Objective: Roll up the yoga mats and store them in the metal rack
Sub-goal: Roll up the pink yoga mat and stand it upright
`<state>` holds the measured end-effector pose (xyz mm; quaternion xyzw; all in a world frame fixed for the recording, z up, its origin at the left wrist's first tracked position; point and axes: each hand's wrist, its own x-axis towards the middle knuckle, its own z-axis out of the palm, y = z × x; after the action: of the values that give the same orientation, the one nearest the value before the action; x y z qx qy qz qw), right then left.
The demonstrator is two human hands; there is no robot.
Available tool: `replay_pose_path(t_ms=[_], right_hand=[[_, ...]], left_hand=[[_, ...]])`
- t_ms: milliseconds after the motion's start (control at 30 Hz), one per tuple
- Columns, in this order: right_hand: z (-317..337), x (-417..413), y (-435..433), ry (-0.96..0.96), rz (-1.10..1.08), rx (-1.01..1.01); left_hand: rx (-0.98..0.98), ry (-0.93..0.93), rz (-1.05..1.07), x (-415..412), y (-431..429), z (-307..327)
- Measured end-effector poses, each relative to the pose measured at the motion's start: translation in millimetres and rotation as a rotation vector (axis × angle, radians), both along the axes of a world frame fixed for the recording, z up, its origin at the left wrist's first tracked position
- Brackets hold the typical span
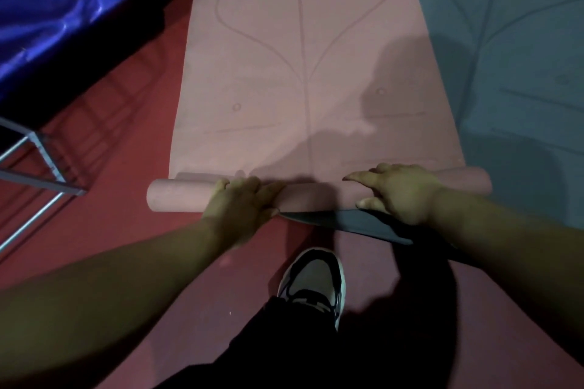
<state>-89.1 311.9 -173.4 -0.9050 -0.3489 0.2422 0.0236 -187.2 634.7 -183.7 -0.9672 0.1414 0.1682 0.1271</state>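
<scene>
Left hand (pixel 243 199): grips the rolled end (pixel 177 196) of the pink mat (pixel 300 88), fingers curled over the top and thumb on the near side; placed left of centre, probably to keep the coil tight while pushing it forward.
Right hand (pixel 395 193): lies over the same roll right of centre, fingers fairly straight and spread, pressing down rather than wrapping; set well apart from the other hand, likely so both ends turn evenly and the roll stays straight.
Rolled end: thin coil across the near edge of the pink mat, sticking out past both hands; only a small part wound so far.
Dark flap (pixel 363 224): pokes out from under the roll beneath the right hand; cannot tell whether mat underside or a separate piece.
Pink mat: mostly flat on the red floor (pixel 126 167), stretching away from the person, so most of the rolling remains.
Shoe (pixel 313 281): planted just behind the roll, centred, bracing the crouch.
Blue mat (pixel 521 73): flat, just beside the pink one on the right, not yet rolled.
Metal rack (pixel 47 158): near the left edge, apparently the storage frame, a shiny blue sheet (pixel 47 9) beside it; no mats visibly stored.
</scene>
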Motion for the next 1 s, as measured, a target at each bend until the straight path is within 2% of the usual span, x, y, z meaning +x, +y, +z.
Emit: replay_pose_path(t_ms=[167, 300, 433, 633, 700, 767, 900, 1000], right_hand=[[9.3, -20.9, -6.4, 0.069, -0.033, 0.075], [22.9, -47.1, -14.2, 0.229, -0.020, 0.087], [34.4, -59.5, -16.7, 0.275, -0.064, 0.113], [48.4, -56.7, -15.9, 0.388, -0.101, 0.131], [44.5, -70.2, -19.9, 0.388, -0.115, 0.122], [31.9, -85.2, -26.8, 0.278, -0.146, 0.150], [11.6, -117.7, -29.6, -0.134, -0.156, 0.245], [2.4, -124.8, -29.5, -0.181, -0.130, 0.225]], left_hand=[[-0.133, 0.087, 0.024, -9.1, 7.2, 6.4], [-0.339, 0.014, -0.011, -52.0, 3.8, 8.3], [-0.364, 0.051, 0.061, -63.6, 0.5, 11.4], [-0.546, 0.170, 0.094, -65.2, 9.8, 34.5], [-0.531, 0.204, 0.077, -68.2, 7.8, 36.2], [-0.510, 0.233, 0.079, -65.7, 8.1, 33.6], [-0.518, 0.402, 0.122, -47.5, 12.2, 26.6], [-0.506, 0.521, 0.139, -41.4, 13.8, 22.6]])
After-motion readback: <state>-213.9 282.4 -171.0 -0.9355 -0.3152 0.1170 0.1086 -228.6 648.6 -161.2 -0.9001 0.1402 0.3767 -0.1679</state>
